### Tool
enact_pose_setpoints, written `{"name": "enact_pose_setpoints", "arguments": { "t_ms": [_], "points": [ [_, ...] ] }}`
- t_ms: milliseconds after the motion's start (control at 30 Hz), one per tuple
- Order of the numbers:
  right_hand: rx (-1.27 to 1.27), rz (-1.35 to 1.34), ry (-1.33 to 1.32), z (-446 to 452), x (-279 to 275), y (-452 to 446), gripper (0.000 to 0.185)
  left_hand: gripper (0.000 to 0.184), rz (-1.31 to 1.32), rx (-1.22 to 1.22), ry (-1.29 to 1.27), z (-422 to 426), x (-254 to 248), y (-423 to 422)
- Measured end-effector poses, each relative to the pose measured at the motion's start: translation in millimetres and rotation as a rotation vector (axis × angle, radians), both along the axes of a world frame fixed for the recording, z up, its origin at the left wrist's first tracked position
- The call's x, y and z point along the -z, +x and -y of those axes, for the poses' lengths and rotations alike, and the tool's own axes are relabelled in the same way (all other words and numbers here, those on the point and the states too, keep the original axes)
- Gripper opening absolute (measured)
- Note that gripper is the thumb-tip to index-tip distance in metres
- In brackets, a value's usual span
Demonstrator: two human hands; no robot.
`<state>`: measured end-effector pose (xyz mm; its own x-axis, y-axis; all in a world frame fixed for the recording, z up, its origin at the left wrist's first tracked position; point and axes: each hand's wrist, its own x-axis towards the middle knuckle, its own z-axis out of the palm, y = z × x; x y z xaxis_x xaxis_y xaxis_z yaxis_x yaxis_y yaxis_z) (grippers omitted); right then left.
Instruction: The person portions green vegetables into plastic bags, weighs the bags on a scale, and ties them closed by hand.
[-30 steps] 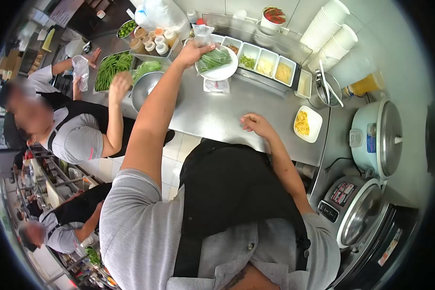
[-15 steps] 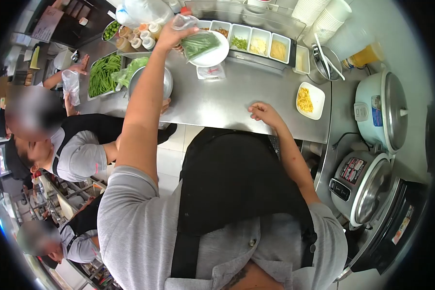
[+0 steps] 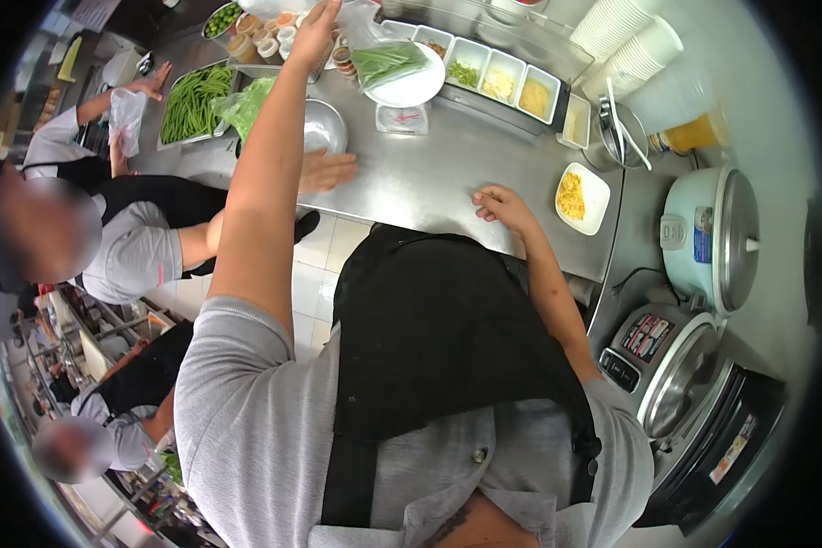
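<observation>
At the top edge of the view, my left hand is beside the loose clear end of a plastic bag. The frame edge cuts off its fingers, so I cannot tell whether they grip the plastic. Long green vegetables in the bag lie on a white plate, which rests on a small white scale. My right hand hovers over the counter's front edge with nothing in it, its fingers loosely curled and apart. Nearest to it is a square white dish with yellow shredded food.
A co-worker's hand reaches past my left forearm near a metal bowl. Green beans fill a tray. Condiment tubs line the back. Rice cookers stand right. Another person's hand is by a clear bag.
My left hand has moved up and away from the greens, and the bag's clear end is spread wider. The co-worker's hand has come forward from the bowl. My right hand has barely moved.
</observation>
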<state>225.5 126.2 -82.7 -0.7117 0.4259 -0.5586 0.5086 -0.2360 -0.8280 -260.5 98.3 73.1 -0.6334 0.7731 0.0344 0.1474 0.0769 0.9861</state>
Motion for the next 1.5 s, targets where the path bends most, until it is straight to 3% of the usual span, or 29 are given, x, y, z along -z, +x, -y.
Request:
{"name": "enact_pose_setpoints", "arguments": {
  "t_ms": [100, 167, 300, 333, 367, 467, 600, 700, 767, 800, 1000, 1067, 1133, 1233, 1300, 1400, 1500],
  "points": [
    [-0.005, 0.006, -0.044, -3, 2, -1, 0.03, 0.077, 0.06, -0.061, -0.006, 8, 6, -11],
    [-0.014, 0.022, -0.06, -6, 4, -2, 0.03, 0.078, -0.013, -0.016, -0.044, 14, 4, -10],
    [-0.004, 0.052, -0.079, -10, 4, -6, 0.03, 0.08, -0.13, -0.156, -0.029, 7, 20, -30],
    [-0.02, 0.056, -0.072, -11, 3, -7, 0.03, 0.061, -0.337, -0.175, -0.088, 8, 19, -31],
    [-0.018, 0.08, -0.078, -11, 2, -9, 0.03, 0.061, -0.333, -0.189, -0.084, 7, 18, -30],
    [-0.032, 0.122, -0.085, -13, -2, -14, 0.029, 0.058, 0.05, -0.215, 0.219, 5, -19, -2],
    [-0.039, 0.149, -0.098, -17, -4, -19, 0.03, 0.059, 0.044, -0.254, 0.247, 18, -66, 29],
    [-0.11, 0.181, 0.004, -22, -5, -28, 0.032, 0.062, -0.034, -0.085, 0.084, 15, -81, 17],
    [-0.123, 0.151, 0.037, -26, -12, -34, 0.033, 0.079, -0.46, -0.196, -0.322, -8, -46, -24],
    [-0.14, 0.13, 0.065, -27, -17, -38, 0.034, 0.077, -0.592, -0.224, -0.396, -16, -35, -33],
    [-0.255, 0.006, 0.267, -28, -97, -60, 0.035, 0.076, -0.684, 0.071, -0.418, -51, -31, -61],
    [-0.296, -0.022, 0.298, -29, -116, -66, 0.035, 0.074, -0.682, 0.038, -0.526, -50, -34, -50],
    [-0.33, -0.042, 0.33, -29, -125, -72, 0.035, 0.074, -0.73, 0.128, -0.577, -66, -8, -71],
    [-0.275, -0.074, 0.383, -30, -136, -71, 0.038, 0.073, -0.577, 0.093, -0.566, -56, -21, -57],
    [-0.281, -0.075, 0.44, -29, -145, -69, 0.038, 0.075, -0.607, 0.086, -0.554, -55, -21, -62],
    [-0.319, -0.08, 0.431, -31, -143, -65, 0.04, 0.073, -0.607, 0.138, -0.561, -60, -1, -89],
    [-0.3, -0.069, 0.371, -30, -140, -63, 0.041, 0.072, -0.471, 0.088, -0.584, -46, -16, -75]
  ]
}}
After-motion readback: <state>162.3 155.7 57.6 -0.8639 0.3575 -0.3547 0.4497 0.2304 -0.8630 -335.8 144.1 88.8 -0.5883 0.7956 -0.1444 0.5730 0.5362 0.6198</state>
